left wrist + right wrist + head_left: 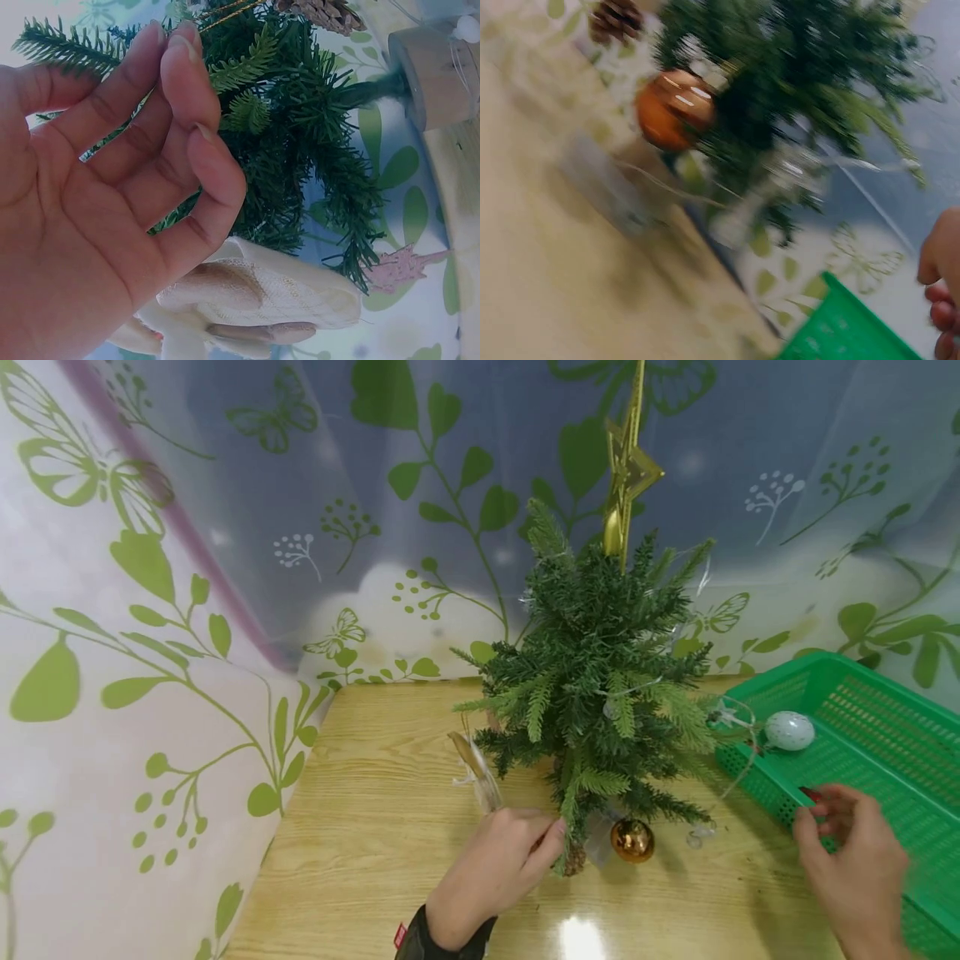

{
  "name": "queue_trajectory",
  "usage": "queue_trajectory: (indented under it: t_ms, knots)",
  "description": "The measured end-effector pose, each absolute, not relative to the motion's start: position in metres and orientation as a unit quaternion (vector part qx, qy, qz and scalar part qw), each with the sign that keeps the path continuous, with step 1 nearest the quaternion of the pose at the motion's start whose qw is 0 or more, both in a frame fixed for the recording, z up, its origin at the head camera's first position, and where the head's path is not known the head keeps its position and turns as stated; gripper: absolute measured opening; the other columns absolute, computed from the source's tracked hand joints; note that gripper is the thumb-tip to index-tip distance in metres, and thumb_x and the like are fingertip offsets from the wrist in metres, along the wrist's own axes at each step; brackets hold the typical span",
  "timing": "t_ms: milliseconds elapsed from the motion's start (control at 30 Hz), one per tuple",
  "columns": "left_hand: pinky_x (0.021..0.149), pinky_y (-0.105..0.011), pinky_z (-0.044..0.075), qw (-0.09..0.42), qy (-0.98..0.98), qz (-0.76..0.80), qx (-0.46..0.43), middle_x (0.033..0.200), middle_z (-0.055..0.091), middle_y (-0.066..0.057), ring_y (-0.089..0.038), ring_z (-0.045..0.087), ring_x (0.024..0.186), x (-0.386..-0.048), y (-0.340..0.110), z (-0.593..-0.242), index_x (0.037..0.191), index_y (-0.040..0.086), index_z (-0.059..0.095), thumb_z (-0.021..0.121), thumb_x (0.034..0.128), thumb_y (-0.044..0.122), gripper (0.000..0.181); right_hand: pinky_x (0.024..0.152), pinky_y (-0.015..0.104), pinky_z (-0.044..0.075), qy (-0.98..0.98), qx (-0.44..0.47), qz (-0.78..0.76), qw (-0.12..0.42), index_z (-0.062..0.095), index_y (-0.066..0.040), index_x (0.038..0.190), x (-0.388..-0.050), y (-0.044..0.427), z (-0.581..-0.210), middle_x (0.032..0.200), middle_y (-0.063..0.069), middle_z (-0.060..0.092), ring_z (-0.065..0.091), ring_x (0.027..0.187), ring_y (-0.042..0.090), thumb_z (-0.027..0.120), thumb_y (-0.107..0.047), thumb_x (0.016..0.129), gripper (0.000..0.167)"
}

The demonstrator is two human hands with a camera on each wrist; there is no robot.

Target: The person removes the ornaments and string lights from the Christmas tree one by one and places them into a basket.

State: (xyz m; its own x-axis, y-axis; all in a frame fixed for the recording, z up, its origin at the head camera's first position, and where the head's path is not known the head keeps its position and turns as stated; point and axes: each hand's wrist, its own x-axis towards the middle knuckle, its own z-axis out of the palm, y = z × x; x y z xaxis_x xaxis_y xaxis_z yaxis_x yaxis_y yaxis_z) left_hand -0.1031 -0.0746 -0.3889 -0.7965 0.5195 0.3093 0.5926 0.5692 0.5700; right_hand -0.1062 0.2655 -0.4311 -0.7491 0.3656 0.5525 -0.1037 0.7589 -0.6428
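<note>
A small artificial tree [600, 668] is seen upright on a wooden tabletop [375, 760], beyond and between two bare hands held well apart. The left hand [498, 856] is placed at the tree's lowest near branches, its fingers bent; a pine cone [573, 860] is seen just to the right of its fingertips. In the left wrist view, a thin gold cord [229, 15] is seen running from near those fingertips toward the cone, but whether cord or branch is pinched cannot be told. The right hand [858, 852] is held over the near side of a green plastic basket [757, 781], with its fingers curled. A small dark red item [810, 793] is glimpsed at its fingertips; whether it is gripped cannot be told, as the right wrist view is blurred. Ahead of that hand, a speckled white egg-shaped ornament [790, 731] is seen at the basket. Between the hands, nearer the left, a shiny copper-coloured ball [633, 841] is hung low on the tree. Just beyond the left hand, a pale ornament [483, 777] is seen beside the branches. High above both hands, the tree is topped by a gold star [630, 472].
</note>
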Motion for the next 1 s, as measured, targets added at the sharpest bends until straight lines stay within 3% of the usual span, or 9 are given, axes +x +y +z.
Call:
queue_trajectory:
  t_ms: [133,267,333,467,567,733,867,933,1000]
  knots:
    - [0.046,-0.013,0.023,0.053,-0.883,-0.339,-0.320,0.054,0.028,0.010,-0.001,0.024,0.043,-0.102,-0.073,-0.389,0.057,0.019,0.037,0.038,0.1059,0.025,0.049,0.065,0.007,0.032,-0.834,-0.026,0.389,0.391,0.062,0.008,0.102,-0.100,0.239,-0.446,0.081,-0.020,0.051,0.043,0.069,-0.013,0.062,0.009,0.080,0.022]
    - [0.046,-0.012,0.023,0.058,-0.879,-0.344,-0.323,0.054,0.028,0.010,-0.001,0.023,0.044,-0.101,-0.071,-0.389,0.057,0.020,0.036,0.039,0.1054,0.022,0.049,0.063,0.011,0.034,-0.836,-0.037,0.412,0.360,0.064,0.003,0.095,-0.094,0.212,-0.452,0.079,-0.015,0.054,0.044,0.067,-0.008,0.065,0.009,0.082,0.015]
    - [0.048,-0.012,0.022,0.085,-0.872,-0.352,-0.328,0.054,0.028,0.011,0.000,0.023,0.044,-0.100,-0.072,-0.388,0.057,0.020,0.036,0.041,0.1048,0.020,0.048,0.061,0.011,0.036,-0.837,-0.057,0.434,0.329,0.065,0.000,0.095,-0.091,0.201,-0.452,0.078,-0.015,0.055,0.046,0.066,-0.006,0.066,0.008,0.084,0.013]
    - [0.055,-0.012,0.031,0.237,-0.841,-0.338,-0.350,0.055,0.039,0.011,0.001,0.033,0.048,-0.099,-0.077,-0.383,0.057,0.019,0.043,0.044,0.1027,0.016,0.045,0.062,0.011,0.039,-0.824,-0.083,0.478,0.294,0.066,-0.001,0.096,-0.087,0.184,-0.450,0.078,-0.015,0.058,0.050,0.065,-0.003,0.064,0.007,0.087,0.013]
    - [0.058,-0.014,0.039,0.370,-0.790,-0.337,-0.353,0.058,0.049,0.009,-0.002,0.044,0.052,-0.101,-0.085,-0.379,0.060,0.017,0.051,0.046,0.1004,0.013,0.041,0.063,0.009,0.041,-0.803,-0.081,0.503,0.309,0.064,0.002,0.098,-0.086,0.175,-0.445,0.079,-0.014,0.059,0.053,0.068,-0.002,0.062,0.009,0.088,0.012]
    - [0.056,-0.019,0.047,0.492,-0.709,-0.402,-0.306,0.063,0.059,-0.004,-0.013,0.054,0.055,-0.111,-0.105,-0.378,0.068,0.006,0.059,0.050,0.0947,0.004,0.028,0.064,0.010,0.041,-0.748,-0.099,0.547,0.363,0.058,0.010,0.098,-0.083,0.160,-0.442,0.081,-0.011,0.058,0.054,0.068,0.002,0.057,0.014,0.088,0.011]
    - [0.059,-0.023,0.044,0.497,-0.717,-0.445,-0.202,0.079,0.061,-0.010,-0.016,0.053,0.063,-0.121,-0.120,-0.385,0.084,0.000,0.061,0.052,0.0919,-0.003,0.012,0.061,0.011,0.040,-0.727,-0.102,0.552,0.396,0.058,0.012,0.093,-0.077,0.146,-0.448,0.081,-0.008,0.060,0.052,0.066,0.004,0.057,0.019,0.084,0.011]
    - [0.063,-0.027,0.044,0.455,-0.749,-0.459,-0.150,0.093,0.060,-0.011,-0.016,0.054,0.073,-0.125,-0.125,-0.388,0.099,0.000,0.060,0.054,0.0936,-0.002,0.008,0.061,0.011,0.041,-0.735,-0.073,0.545,0.397,0.059,0.011,0.090,-0.076,0.141,-0.450,0.082,-0.002,0.060,0.052,0.067,0.003,0.057,0.022,0.082,0.013]
    - [0.068,-0.031,0.046,0.397,-0.781,-0.470,-0.111,0.109,0.057,-0.014,-0.019,0.056,0.085,-0.128,-0.127,-0.390,0.113,0.000,0.056,0.054,0.0962,0.002,0.017,0.063,0.009,0.042,-0.754,-0.037,0.529,0.388,0.061,0.009,0.089,-0.077,0.138,-0.450,0.084,0.003,0.060,0.053,0.069,0.002,0.059,0.023,0.080,0.016]
